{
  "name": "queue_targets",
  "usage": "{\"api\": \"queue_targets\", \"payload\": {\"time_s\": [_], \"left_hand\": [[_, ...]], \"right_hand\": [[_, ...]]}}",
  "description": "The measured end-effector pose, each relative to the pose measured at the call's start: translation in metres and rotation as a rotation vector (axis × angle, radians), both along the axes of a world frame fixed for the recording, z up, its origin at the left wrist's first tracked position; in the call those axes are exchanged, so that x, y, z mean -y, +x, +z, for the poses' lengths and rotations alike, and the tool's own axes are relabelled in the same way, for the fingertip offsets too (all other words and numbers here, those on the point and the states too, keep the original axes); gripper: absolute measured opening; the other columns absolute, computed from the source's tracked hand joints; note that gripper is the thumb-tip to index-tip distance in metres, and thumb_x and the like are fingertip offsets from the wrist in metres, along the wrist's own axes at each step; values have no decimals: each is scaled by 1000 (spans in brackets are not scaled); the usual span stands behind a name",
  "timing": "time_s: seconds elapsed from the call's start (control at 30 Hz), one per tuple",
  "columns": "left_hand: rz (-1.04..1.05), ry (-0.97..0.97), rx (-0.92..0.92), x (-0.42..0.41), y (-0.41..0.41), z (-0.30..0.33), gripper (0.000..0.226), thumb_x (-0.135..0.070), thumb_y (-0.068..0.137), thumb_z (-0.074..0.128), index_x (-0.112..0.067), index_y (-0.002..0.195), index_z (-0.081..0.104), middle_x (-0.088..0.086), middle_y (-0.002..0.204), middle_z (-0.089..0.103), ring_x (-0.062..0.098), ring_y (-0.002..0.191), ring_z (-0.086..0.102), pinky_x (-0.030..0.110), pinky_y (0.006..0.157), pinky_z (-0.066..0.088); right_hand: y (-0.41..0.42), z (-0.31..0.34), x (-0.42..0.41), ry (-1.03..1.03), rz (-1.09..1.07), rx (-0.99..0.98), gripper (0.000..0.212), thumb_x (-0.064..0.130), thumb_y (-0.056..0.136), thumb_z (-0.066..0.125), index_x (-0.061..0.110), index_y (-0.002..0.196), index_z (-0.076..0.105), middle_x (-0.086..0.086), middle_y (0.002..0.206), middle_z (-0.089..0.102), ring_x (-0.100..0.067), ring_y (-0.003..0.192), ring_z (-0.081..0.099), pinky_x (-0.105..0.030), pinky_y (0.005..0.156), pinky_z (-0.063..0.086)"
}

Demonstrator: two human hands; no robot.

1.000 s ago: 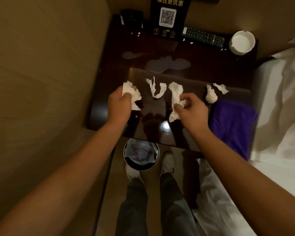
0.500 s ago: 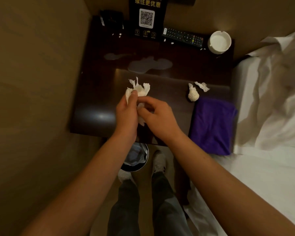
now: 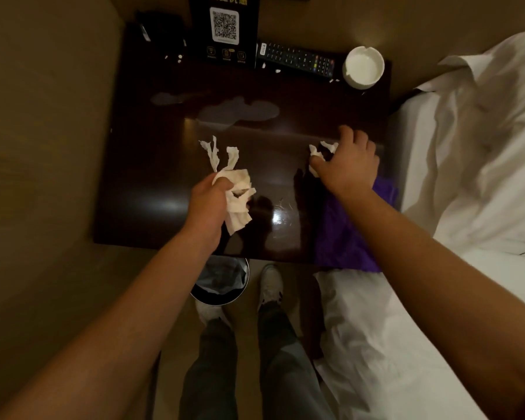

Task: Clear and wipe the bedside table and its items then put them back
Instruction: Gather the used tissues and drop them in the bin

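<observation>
The dark glossy bedside table (image 3: 152,177) carries a wet spill (image 3: 240,112) near its middle. My left hand (image 3: 209,204) is shut on a bunch of crumpled white tissues (image 3: 235,189) above the table's front half. My right hand (image 3: 346,165) lies over two small tissue scraps (image 3: 317,154) at the table's right side, fingers curled around them. A purple cloth (image 3: 343,237) lies at the front right corner, partly under my right wrist. At the back stand a black QR-code sign (image 3: 225,28), a remote control (image 3: 297,59), a white ashtray (image 3: 364,66) and a black object (image 3: 161,34).
A round bin with a liner (image 3: 222,283) stands on the floor under the table's front edge, by my feet (image 3: 270,286). White bedding (image 3: 473,165) borders the table on the right. A wall (image 3: 43,147) closes the left side.
The tissues from both hands are now bunched in my left hand. My right hand has moved right, onto the two small scraps beside the purple cloth.
</observation>
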State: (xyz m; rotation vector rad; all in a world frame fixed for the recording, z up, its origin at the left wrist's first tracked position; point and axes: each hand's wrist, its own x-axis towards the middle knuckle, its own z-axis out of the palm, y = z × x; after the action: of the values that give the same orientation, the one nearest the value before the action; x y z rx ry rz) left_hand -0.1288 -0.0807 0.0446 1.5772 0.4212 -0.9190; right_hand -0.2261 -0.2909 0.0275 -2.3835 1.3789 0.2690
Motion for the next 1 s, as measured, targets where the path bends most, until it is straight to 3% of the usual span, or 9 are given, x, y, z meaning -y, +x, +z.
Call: {"api": "queue_targets", "payload": {"time_s": [0.17, 0.3, 0.47, 0.53, 0.63, 0.77, 0.9, 1.0], "left_hand": [[-23, 9, -38, 13, -3, -5, 28, -3, 95, 50, -20, 106, 68, 20, 119, 69, 43, 111, 67, 60, 97, 54], [-51, 6, -55, 18, -2, -6, 27, -2, 93, 51, -23, 95, 69, 21, 120, 69, 44, 113, 65, 62, 100, 51], [-40, -12, -55, 16, -1, -9, 30, -4, 94, 53, -29, 97, 70, 9, 110, 72, 36, 109, 68, 50, 97, 56], [-22, -37, -67, 12, 0, -9, 31, -5, 94, 54, -32, 100, 69, 7, 111, 71, 35, 109, 68, 52, 97, 56], [26, -95, -105, 6, 2, -10, 29, -10, 97, 56, -28, 117, 67, 12, 125, 69, 37, 114, 67, 59, 100, 52], [90, -199, -179, -1, 4, -7, 40, -30, 102, 54, -15, 138, 58, 15, 133, 66, 34, 123, 63, 56, 108, 47], [120, -228, -152, -18, 7, -4, 45, -43, 102, 53, -16, 136, 60, 9, 125, 71, 23, 113, 70, 36, 86, 59], [159, -246, -107, -35, 12, -7, 32, -32, 101, 59, -15, 127, 65, 9, 115, 75, 20, 104, 73, 28, 76, 59]], "right_hand": [[6, -13, 12, 55, 99, -167, 72, 54, 86, 69, 23, 147, 45, -16, 147, 48, -40, 136, 43, -54, 109, 37], [7, -21, 8, 34, 149, -148, 60, 45, 89, 69, 19, 140, 54, -17, 140, 53, -40, 130, 49, -52, 106, 40], [12, -27, 4, -14, 189, -126, 39, 37, 93, 66, 14, 123, 64, -15, 122, 65, -36, 116, 60, -49, 103, 42], [13, -25, 2, -40, 210, -126, 35, 34, 91, 68, 13, 119, 66, -14, 119, 66, -36, 114, 60, -49, 103, 40], [17, -10, -7, 23, 171, 15, 34, 36, 88, 69, 17, 116, 67, -11, 116, 68, -34, 111, 63, -46, 100, 44], [30, 23, -56, 278, 234, 319, 37, 41, 81, 76, 23, 113, 69, 0, 102, 73, -22, 92, 69, -42, 83, 57], [39, 37, -115, 279, 427, 448, 38, 39, 85, 73, 22, 118, 67, 3, 103, 72, -19, 98, 66, -47, 90, 53], [46, 35, -140, 270, 474, 442, 39, 40, 89, 71, 22, 123, 64, 4, 103, 73, -20, 102, 64, -45, 93, 50]]}}
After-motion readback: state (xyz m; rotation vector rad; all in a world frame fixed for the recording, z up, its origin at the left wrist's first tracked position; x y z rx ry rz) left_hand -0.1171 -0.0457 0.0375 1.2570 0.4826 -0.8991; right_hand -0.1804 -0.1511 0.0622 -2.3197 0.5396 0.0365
